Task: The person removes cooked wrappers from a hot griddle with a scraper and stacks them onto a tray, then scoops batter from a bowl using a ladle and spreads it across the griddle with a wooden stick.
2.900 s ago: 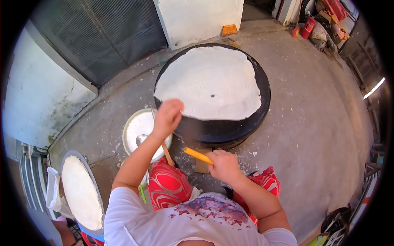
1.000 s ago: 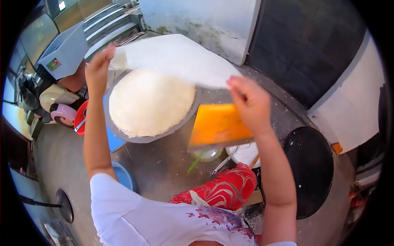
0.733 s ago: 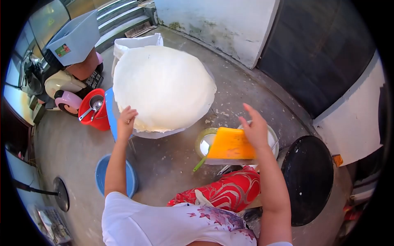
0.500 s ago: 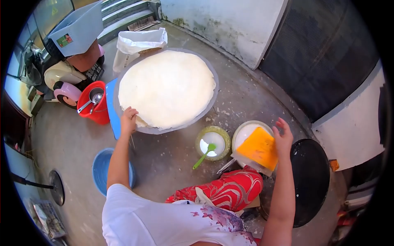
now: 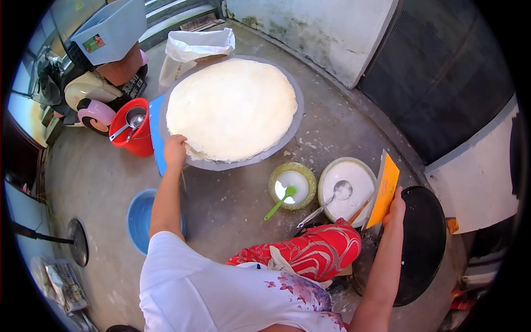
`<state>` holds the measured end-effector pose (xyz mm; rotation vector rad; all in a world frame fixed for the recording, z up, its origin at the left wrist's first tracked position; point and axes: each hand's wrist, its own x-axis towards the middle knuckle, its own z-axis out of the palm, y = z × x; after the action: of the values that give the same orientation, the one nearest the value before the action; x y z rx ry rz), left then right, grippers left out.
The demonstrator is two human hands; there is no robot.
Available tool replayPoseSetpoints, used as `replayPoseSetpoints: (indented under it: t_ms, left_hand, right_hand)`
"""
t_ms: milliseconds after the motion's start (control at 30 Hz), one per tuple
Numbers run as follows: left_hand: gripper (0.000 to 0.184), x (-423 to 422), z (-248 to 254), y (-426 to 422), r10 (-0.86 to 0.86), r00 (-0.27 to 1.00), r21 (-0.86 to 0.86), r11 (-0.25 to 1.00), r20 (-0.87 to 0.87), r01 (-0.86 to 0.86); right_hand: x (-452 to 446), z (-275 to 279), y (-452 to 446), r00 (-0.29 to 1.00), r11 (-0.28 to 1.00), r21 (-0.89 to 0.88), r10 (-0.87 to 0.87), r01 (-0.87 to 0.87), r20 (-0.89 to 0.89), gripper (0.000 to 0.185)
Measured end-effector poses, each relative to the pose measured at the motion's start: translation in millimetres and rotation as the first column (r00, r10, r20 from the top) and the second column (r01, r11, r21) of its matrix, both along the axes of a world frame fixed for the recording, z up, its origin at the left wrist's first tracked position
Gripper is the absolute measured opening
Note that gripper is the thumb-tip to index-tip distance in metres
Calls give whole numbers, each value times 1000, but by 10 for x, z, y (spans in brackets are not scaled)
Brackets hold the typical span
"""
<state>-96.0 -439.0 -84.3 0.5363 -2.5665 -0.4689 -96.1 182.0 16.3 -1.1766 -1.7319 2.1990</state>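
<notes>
My left hand (image 5: 176, 149) has its fingers closed at the lower left edge of a pale round sheet (image 5: 232, 108), which lies on a wide grey round board (image 5: 299, 105). In my right hand (image 5: 395, 208) is a yellow flat scraper (image 5: 385, 188), tilted nearly on edge beside a bowl of white batter (image 5: 354, 171). A ladle (image 5: 342, 190) rests in that bowl. Left of it stands a smaller yellowish bowl (image 5: 275, 180) with a green spatula (image 5: 280, 203). The dark round griddle (image 5: 420, 249) is beneath and right of my right forearm, partly hidden by it.
A blue stool (image 5: 157, 133) shows under the board. To the left are a red bucket (image 5: 141, 145) with ladles, a blue basin (image 5: 137, 221) and a parked scooter (image 5: 88, 94). Behind the board stands a white sack (image 5: 193, 47). A wall (image 5: 321, 33) and dark door (image 5: 442, 72) are beyond.
The view has turned left from the griddle. The sheet, earlier held up by both hands, now lies on the board. My right hand has moved right and down, with the scraper turned on edge.
</notes>
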Motion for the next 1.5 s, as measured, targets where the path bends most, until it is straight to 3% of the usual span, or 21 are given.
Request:
replayPoseSetpoints:
  t_ms: [100, 167, 267, 300, 333, 367, 400, 433, 500, 600, 733, 867, 1067, 1133, 1167, 1200, 1233, 1300, 1367, 1467, 1500]
  left_hand:
    - [19, 25, 82, 83, 71, 993, -198, 979, 92, -52]
    - [31, 49, 309, 411, 48, 997, -504, 861, -56, -69]
    - [41, 14, 332, 1187, -330, 919, 135, 922, -215, 363]
    - [45, 69, 573, 1602, -467, 875, 657, 621, -128, 427]
    - [61, 166, 768, 1956, -580, 801, 877, 298, -146, 376]
    - [72, 208, 686, 2227, -625, 660, 884, -111, -418, 455]
    - [72, 258, 784, 2530, -591, 650, 878, -298, -478, 374]
    - [66, 301, 960, 2762, -605, 641, 882, -321, -472, 346]
    - [32, 279, 956, 3067, -457, 744, 820, -531, -488, 212]
    - [20, -7, 871, 3081, -408, 792, 845, -479, -454, 237]
    - [12, -752, 483, 2733, -97, 975, 921, -357, -201, 154]
    - [8, -1339, 67, 2117, 203, 975, 860, -510, 90, 27]
    - [20, -1169, -12, 1851, 319, 948, 710, -663, -20, 238]
    - [28, -982, 6, 1858, 174, 891, 621, -661, -418, 421]
    - [32, -806, 18, 1832, 113, 928, 769, -530, -355, 358]
    - [33, -736, -178, 1734, 133, 956, 808, -512, -260, 291]
    - [34, -476, 312, 2100, 219, 963, 944, -252, -160, 214]
    - [32, -207, 478, 2316, 84, 990, 981, -150, -111, 123]
    - [31, -51, 401, 2410, -65, 997, 992, -126, -28, 20]
    - [29, 83, 249, 2532, -224, 973, 996, -64, 49, -65]
    - [29, 102, 223, 2572, -255, 966, 995, -67, 52, -71]
  right_hand:
    - [52, 178, -205, 988, 975, -154, 155, -157, -25, 40]
    - [31, -20, -143, 954, 923, -258, 251, -286, -161, 37]
    - [-3, -39, -401, 851, 794, -363, 340, -488, -400, 32]
    - [-8, -5, -575, 797, 745, -374, 341, -552, -499, 32]
    - [-31, 8, -747, 783, 703, -409, 348, -582, -515, 33]
    - [-27, -3, -901, 778, 694, -412, 354, -590, -518, 33]
    - [-31, -11, -1057, 785, 672, -453, 331, -585, -523, 33]
    - [-33, -11, -1213, 791, 648, -493, 308, -581, -528, 33]
    - [29, 100, -1437, 778, 634, -488, 319, -600, -541, 33]
    - [84, 254, -1480, 805, 784, -249, 470, -569, -361, 40]
    - [156, 131, -915, 829, 822, -140, 522, -551, -201, 46]
    - [338, -495, -121, 925, 925, -14, 380, -381, -22, 39]
    - [906, -1684, 570, 898, 920, 4, 382, -392, 218, 19]
    - [1097, -2073, 559, 871, 896, 157, 341, -415, 355, 35]
    - [1210, -2957, 833, 859, 852, 251, 356, -460, 369, 55]
    - [1237, -2728, 629, 828, 835, 289, 300, -467, 473, 76]
    - [1233, -2478, 410, 777, 738, 447, 164, -506, 608, 92]
    - [1197, -2138, 90, 716, 844, 356, 45, -400, 697, 103]
    - [1255, -2153, -25, 889, 992, 30, 100, -126, 448, 108]
    - [1319, -3181, 74, 901, 994, 40, 70, -97, 429, 109]
    - [1322, -3023, 11, 901, 997, 44, 40, -65, 433, 109]
